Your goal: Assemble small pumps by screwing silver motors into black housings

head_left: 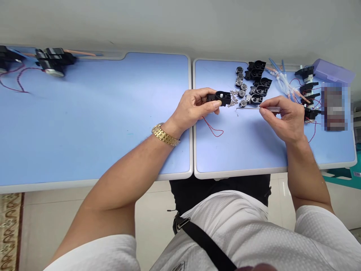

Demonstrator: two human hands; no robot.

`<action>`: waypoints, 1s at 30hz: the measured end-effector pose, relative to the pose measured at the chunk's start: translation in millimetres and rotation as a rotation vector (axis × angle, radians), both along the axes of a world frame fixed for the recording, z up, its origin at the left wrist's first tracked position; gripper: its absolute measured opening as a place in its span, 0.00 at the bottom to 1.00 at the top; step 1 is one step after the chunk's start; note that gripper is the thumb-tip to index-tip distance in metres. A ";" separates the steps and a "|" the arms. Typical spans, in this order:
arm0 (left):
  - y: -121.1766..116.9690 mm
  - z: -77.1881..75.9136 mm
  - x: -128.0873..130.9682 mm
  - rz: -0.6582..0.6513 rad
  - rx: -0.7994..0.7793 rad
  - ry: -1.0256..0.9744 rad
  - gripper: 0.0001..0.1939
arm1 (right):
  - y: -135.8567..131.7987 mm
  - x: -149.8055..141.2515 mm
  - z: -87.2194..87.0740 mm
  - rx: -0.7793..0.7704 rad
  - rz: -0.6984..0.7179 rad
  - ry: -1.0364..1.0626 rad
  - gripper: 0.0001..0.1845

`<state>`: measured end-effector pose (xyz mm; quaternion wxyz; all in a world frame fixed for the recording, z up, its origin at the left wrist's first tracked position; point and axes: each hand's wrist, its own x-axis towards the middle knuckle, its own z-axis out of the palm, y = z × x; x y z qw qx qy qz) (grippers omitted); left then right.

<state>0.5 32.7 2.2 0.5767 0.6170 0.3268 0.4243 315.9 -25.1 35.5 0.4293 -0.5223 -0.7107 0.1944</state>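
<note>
My left hand [199, 103] is closed around a black plastic housing [225, 98] with a small white part in its recess. A twisted red wire [213, 130] loops onto the table below that hand. In my right hand [283, 114] is a thin screwdriver [249, 108], its clear handle pinched between thumb and fingers. The shaft points left, and its tip hangs near the small screws. A pile of small screws [233, 98] lies at the right end of the housing. One loose screw [237, 115] sits just below the screwdriver tip.
Round metal-and-black parts [239, 82] form a column beside several black housings [259, 82]. Behind my right hand lie white, blue and orange strips [284, 81], wired black assemblies [308, 90] and a purple case [332, 71]. More black assemblies [58, 58] stand far left. A gap [193, 143] separates two blue tabletops.
</note>
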 end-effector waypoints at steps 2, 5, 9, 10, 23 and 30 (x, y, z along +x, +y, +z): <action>-0.1 1.0 0.4 0.003 -0.007 0.004 0.30 | 0.1 -0.1 -0.2 0.017 -0.003 -0.006 0.04; -0.5 3.1 0.8 0.010 -0.014 0.017 0.31 | 0.2 -1.2 -0.6 0.035 -0.009 -0.017 0.04; -0.6 5.0 -0.3 -0.001 -0.023 0.025 0.29 | -0.3 -3.5 0.6 0.046 -0.008 0.000 0.04; -0.4 4.9 -0.8 -0.001 -0.025 0.025 0.28 | -0.6 -4.0 1.2 0.049 -0.006 0.002 0.05; 0.8 -5.9 -8.4 0.039 -0.089 0.001 0.28 | -3.1 -12.9 4.4 0.144 0.000 0.026 0.07; 1.1 -7.8 -15.1 0.024 -0.109 -0.039 0.24 | -5.6 -16.5 4.1 0.160 0.070 0.061 0.08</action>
